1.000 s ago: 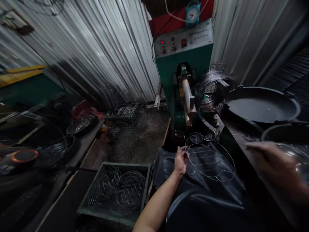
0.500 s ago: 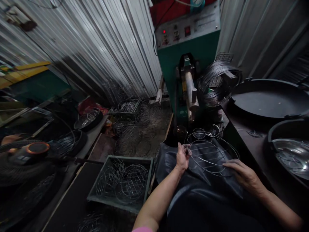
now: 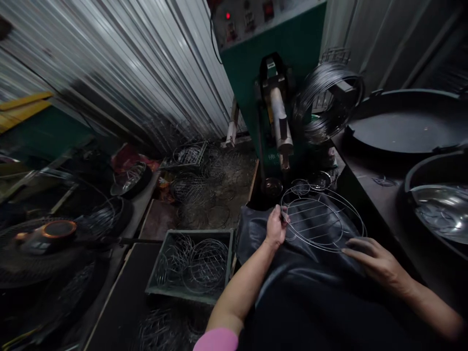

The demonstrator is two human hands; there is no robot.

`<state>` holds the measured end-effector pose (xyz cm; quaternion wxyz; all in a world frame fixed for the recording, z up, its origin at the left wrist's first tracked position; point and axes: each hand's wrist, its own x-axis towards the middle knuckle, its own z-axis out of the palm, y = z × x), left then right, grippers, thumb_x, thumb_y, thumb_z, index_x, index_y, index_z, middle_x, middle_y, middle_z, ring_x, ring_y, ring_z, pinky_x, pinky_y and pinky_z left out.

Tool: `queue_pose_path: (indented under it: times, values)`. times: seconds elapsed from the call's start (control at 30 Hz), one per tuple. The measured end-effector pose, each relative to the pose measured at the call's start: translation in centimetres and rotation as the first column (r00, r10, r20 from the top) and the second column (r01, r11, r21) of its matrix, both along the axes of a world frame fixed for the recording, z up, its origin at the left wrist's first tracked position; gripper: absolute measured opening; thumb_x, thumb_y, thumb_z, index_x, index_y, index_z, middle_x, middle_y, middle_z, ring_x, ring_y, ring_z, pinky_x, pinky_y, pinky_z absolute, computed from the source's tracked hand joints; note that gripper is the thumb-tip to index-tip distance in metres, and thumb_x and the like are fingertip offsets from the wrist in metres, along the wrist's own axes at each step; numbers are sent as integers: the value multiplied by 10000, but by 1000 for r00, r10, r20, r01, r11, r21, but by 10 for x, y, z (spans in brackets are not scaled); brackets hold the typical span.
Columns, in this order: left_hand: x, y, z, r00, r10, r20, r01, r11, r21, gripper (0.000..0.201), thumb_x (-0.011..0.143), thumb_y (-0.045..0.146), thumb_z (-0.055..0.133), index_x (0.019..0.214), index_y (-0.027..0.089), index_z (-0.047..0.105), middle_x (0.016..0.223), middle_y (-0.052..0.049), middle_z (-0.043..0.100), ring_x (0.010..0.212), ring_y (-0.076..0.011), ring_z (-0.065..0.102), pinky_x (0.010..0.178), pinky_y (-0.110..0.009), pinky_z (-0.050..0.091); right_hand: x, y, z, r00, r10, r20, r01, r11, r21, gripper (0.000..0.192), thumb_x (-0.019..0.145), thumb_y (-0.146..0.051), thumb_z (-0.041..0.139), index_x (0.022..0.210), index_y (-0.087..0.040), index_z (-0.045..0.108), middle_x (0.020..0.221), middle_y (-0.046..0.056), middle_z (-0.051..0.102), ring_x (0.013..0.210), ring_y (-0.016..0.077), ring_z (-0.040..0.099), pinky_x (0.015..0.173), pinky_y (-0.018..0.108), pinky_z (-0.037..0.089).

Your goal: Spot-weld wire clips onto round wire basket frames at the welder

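A round wire rack (image 3: 318,222), with an outer ring, an inner ring and straight crossbars, is tilted above the dark apron (image 3: 292,282) over my lap. My left hand (image 3: 277,226) is closed on its left edge, thumb up. At the rack's lower right rim, my right hand (image 3: 376,261) has its fingers stretched out and slightly parted, somewhat blurred. The fingertips are at the rim; whether they touch it I cannot tell. Small round wire pieces (image 3: 300,187) lie just behind the rack, below the green machine (image 3: 241,73).
A green crate (image 3: 190,295) of wire racks stands at my left. More wire racks (image 3: 190,187) lie on the floor behind it. The machine's metal arm (image 3: 281,119) juts toward me. A wire coil (image 3: 325,102) and large black pans (image 3: 402,122) are at the right, a fan (image 3: 47,236) at far left.
The view has shifted, so the machine sits higher in the picture. The rack looks flatter, and my right hand's fingers have parted at its rim. My left hand keeps its hold.
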<state>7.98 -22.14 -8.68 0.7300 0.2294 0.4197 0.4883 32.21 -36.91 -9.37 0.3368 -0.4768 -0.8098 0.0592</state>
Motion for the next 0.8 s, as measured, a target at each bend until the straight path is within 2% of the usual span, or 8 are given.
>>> queue_pose_path:
  times: [0.1, 0.2, 0.37, 0.47, 0.57, 0.7, 0.8]
  values:
    - [1, 0, 1, 1000, 11, 3, -11, 1000, 20, 392, 676, 481, 702, 782, 123, 584, 504, 43, 468, 473, -58, 416, 505, -196, 310, 3, 3, 4, 997, 52, 61, -56, 996, 68, 275, 933, -241, 433, 1120, -295, 628, 1044, 71, 633, 940, 217, 594, 764, 353, 515]
    - [2, -1, 6, 1000, 11, 7, -11, 1000, 21, 331, 673, 406, 723, 781, 123, 588, 528, 42, 482, 487, -55, 429, 516, -194, 337, 0, 5, 10, 997, 34, 71, -43, 991, 125, 272, 929, -212, 438, 1138, -276, 600, 1019, 71, 643, 920, 215, 598, 763, 358, 509]
    - [12, 4, 25, 1000, 26, 1, -26, 997, -69, 256, 716, 331, 703, 759, 117, 570, 543, 36, 493, 459, -41, 408, 493, -181, 333, -23, 16, 21, 988, -151, -12, 151, 971, 188, 377, 879, -120, 501, 1231, -255, 503, 1052, 75, 640, 973, 219, 596, 845, 392, 476]
    - [19, 12, 42, 999, 51, -12, -52, 993, -110, 192, 769, 262, 651, 718, 113, 541, 536, 30, 490, 427, -33, 375, 468, -178, 319, -36, 30, 31, 974, -226, -17, 223, 941, 253, 405, 870, -171, 545, 1261, -250, 469, 1096, 82, 635, 1020, 235, 589, 921, 440, 423]
    - [23, 18, 61, 998, 55, -22, -57, 989, -134, 184, 791, 210, 623, 680, 120, 507, 534, 27, 483, 415, -30, 363, 459, -172, 318, -46, 46, 47, 955, -297, 9, 282, 915, 289, 424, 864, -242, 576, 1272, -234, 461, 1151, 95, 618, 1084, 259, 560, 1013, 502, 314]
    - [22, 20, 77, 998, 66, -16, -68, 990, -124, 172, 825, 175, 573, 690, 128, 479, 547, 19, 499, 418, -29, 372, 451, -154, 309, -58, 64, 65, 962, -271, 36, 243, 906, 346, 335, 857, -306, 593, 1177, -228, 534, 1165, 103, 602, 1128, 266, 523, 1018, 488, 309]
    - [19, 19, 80, 997, 78, -20, -80, 989, -125, 162, 837, 182, 560, 708, 134, 473, 555, 14, 514, 422, -37, 395, 458, -156, 324, -71, 74, 68, 965, -251, 77, 208, 911, 357, 198, 860, -312, 590, 1036, -222, 606, 1142, 103, 609, 1108, 263, 528, 999, 476, 334]
